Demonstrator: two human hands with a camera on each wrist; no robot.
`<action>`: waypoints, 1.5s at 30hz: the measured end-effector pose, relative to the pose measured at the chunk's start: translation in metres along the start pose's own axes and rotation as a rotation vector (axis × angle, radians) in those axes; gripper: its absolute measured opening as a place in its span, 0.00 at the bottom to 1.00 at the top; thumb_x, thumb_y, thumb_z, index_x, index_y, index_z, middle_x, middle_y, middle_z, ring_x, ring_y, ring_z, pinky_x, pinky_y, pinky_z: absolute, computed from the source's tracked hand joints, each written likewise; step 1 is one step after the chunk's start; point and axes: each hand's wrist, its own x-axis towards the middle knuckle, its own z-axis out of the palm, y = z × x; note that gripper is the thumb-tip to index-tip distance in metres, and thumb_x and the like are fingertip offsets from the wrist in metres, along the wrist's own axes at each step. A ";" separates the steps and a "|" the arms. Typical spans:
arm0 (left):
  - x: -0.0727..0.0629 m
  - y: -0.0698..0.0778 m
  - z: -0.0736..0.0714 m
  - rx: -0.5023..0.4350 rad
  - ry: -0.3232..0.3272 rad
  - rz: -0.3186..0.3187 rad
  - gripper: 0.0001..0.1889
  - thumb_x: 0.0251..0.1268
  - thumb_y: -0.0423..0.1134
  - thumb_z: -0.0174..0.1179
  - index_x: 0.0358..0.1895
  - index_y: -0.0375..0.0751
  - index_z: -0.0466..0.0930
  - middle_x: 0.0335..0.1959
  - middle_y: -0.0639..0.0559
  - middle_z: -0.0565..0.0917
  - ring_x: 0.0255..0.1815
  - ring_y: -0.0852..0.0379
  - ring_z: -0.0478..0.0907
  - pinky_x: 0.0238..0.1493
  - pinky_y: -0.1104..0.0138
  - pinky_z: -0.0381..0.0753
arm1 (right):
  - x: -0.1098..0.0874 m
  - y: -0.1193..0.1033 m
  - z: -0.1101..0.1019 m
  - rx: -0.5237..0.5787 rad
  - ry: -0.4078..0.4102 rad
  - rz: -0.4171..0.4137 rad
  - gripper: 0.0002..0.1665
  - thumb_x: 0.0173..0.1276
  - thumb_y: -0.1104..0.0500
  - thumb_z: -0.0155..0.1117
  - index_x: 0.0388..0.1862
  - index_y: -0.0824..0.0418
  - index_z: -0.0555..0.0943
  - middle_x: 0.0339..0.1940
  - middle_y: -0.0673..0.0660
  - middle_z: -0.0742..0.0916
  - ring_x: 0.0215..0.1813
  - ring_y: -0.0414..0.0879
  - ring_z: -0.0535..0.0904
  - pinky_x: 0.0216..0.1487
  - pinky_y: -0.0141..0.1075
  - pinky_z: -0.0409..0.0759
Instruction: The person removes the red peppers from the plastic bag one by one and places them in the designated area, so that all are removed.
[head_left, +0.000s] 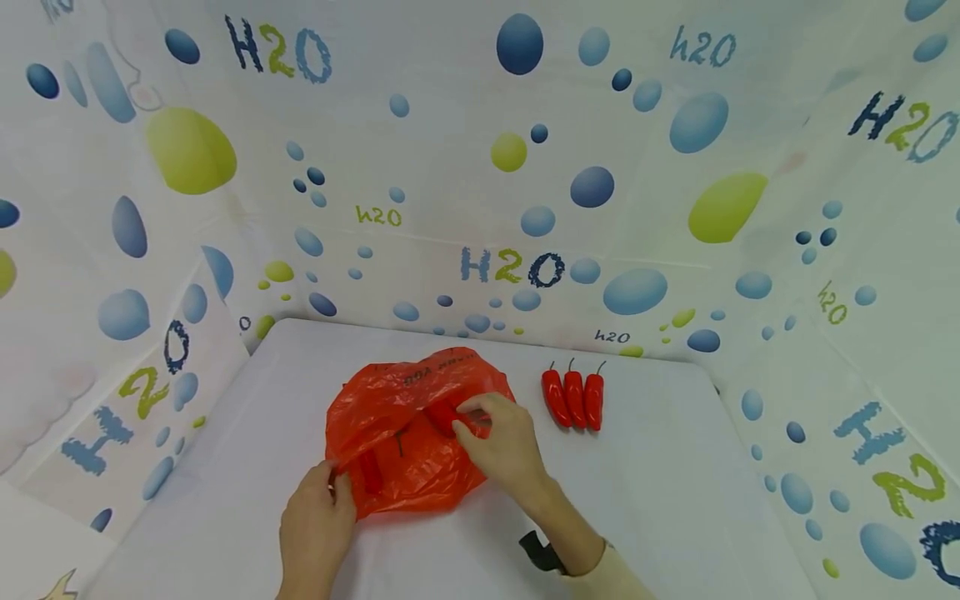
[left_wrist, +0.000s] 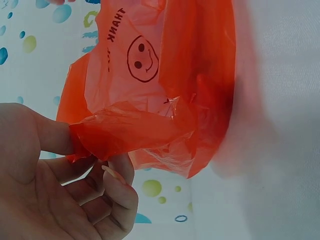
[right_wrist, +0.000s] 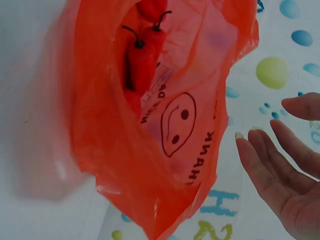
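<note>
Nearest the front edge of the white table (head_left: 225,517), the left hand (head_left: 315,525) pinched a fold of the orange plastic bag (head_left: 408,437), holding its mouth up. The right hand (head_left: 506,446) hovered over the bag with fingers loose, gripping nothing. Bagging seemed mid-way: two red chillies (right_wrist: 142,55) already lay inside the thin, crinkled, smiley-printed bag. Next probably called for reaching the three chillies (head_left: 573,398) lined up toward the back edge.
</note>
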 end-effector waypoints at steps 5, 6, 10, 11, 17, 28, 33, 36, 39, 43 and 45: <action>0.001 -0.001 0.000 0.001 0.004 0.004 0.16 0.76 0.35 0.52 0.56 0.27 0.80 0.41 0.36 0.84 0.37 0.42 0.81 0.41 0.42 0.81 | 0.007 -0.013 0.006 -0.039 -0.127 0.073 0.14 0.69 0.53 0.75 0.50 0.53 0.86 0.47 0.49 0.89 0.47 0.47 0.86 0.47 0.37 0.87; 0.001 -0.001 -0.001 0.002 0.002 0.003 0.16 0.76 0.35 0.52 0.56 0.27 0.80 0.41 0.36 0.84 0.36 0.42 0.80 0.40 0.42 0.81 | 0.009 -0.015 0.007 -0.044 -0.155 0.084 0.14 0.69 0.52 0.75 0.51 0.53 0.86 0.47 0.48 0.89 0.47 0.46 0.85 0.47 0.35 0.86; 0.000 0.000 -0.001 0.005 -0.003 -0.002 0.15 0.76 0.35 0.52 0.56 0.27 0.80 0.40 0.37 0.84 0.36 0.43 0.79 0.40 0.43 0.81 | 0.016 -0.017 0.013 -0.042 -0.269 0.071 0.14 0.69 0.50 0.75 0.51 0.51 0.87 0.46 0.46 0.89 0.46 0.42 0.84 0.44 0.31 0.84; 0.000 0.000 -0.001 0.004 -0.003 0.001 0.15 0.77 0.35 0.52 0.56 0.27 0.80 0.40 0.37 0.84 0.36 0.43 0.79 0.40 0.43 0.81 | 0.018 -0.017 0.015 -0.042 -0.296 0.060 0.14 0.69 0.50 0.74 0.51 0.51 0.88 0.45 0.46 0.90 0.45 0.42 0.83 0.44 0.30 0.83; 0.000 0.000 -0.002 -0.004 0.021 0.020 0.15 0.76 0.35 0.52 0.55 0.28 0.80 0.41 0.37 0.84 0.36 0.42 0.81 0.40 0.42 0.81 | 0.029 -0.016 0.029 -0.081 -0.438 0.018 0.13 0.69 0.51 0.74 0.50 0.53 0.88 0.37 0.42 0.88 0.39 0.37 0.81 0.40 0.27 0.82; -0.002 0.003 -0.002 -0.026 0.028 0.013 0.15 0.76 0.35 0.53 0.55 0.30 0.81 0.42 0.38 0.85 0.38 0.42 0.82 0.42 0.42 0.81 | 0.044 -0.015 0.057 -0.144 -0.588 0.034 0.17 0.68 0.49 0.76 0.48 0.57 0.86 0.26 0.41 0.84 0.29 0.37 0.80 0.33 0.27 0.80; -0.002 0.005 -0.003 -0.032 0.015 0.017 0.16 0.77 0.35 0.52 0.57 0.28 0.80 0.44 0.36 0.85 0.38 0.41 0.82 0.43 0.41 0.83 | 0.047 -0.014 0.068 -0.130 -0.605 0.072 0.16 0.66 0.47 0.77 0.44 0.54 0.84 0.21 0.44 0.82 0.27 0.39 0.79 0.31 0.29 0.80; -0.002 0.006 -0.003 -0.032 0.027 0.025 0.16 0.77 0.35 0.52 0.58 0.28 0.80 0.43 0.36 0.86 0.38 0.41 0.83 0.42 0.41 0.84 | 0.046 -0.013 0.077 -0.113 -0.605 0.075 0.12 0.67 0.49 0.77 0.39 0.53 0.84 0.18 0.46 0.81 0.24 0.40 0.78 0.30 0.29 0.79; -0.003 0.006 -0.003 -0.038 0.041 0.031 0.17 0.76 0.35 0.52 0.59 0.28 0.79 0.43 0.36 0.86 0.38 0.41 0.84 0.41 0.42 0.84 | 0.045 -0.013 0.086 -0.119 -0.608 0.080 0.11 0.68 0.49 0.76 0.33 0.51 0.83 0.15 0.48 0.79 0.21 0.41 0.76 0.27 0.29 0.78; -0.005 0.006 -0.002 -0.042 0.041 0.033 0.17 0.76 0.35 0.52 0.59 0.28 0.79 0.45 0.35 0.86 0.39 0.40 0.83 0.42 0.41 0.83 | 0.044 -0.013 0.099 -0.164 -0.607 0.071 0.10 0.67 0.48 0.77 0.33 0.50 0.83 0.17 0.47 0.80 0.22 0.39 0.76 0.27 0.30 0.79; -0.005 0.006 -0.001 -0.041 0.042 0.035 0.17 0.76 0.35 0.52 0.59 0.28 0.80 0.45 0.35 0.86 0.40 0.40 0.83 0.43 0.41 0.83 | 0.044 -0.012 0.106 -0.178 -0.585 0.025 0.12 0.65 0.48 0.78 0.43 0.47 0.84 0.28 0.43 0.85 0.31 0.36 0.79 0.36 0.30 0.81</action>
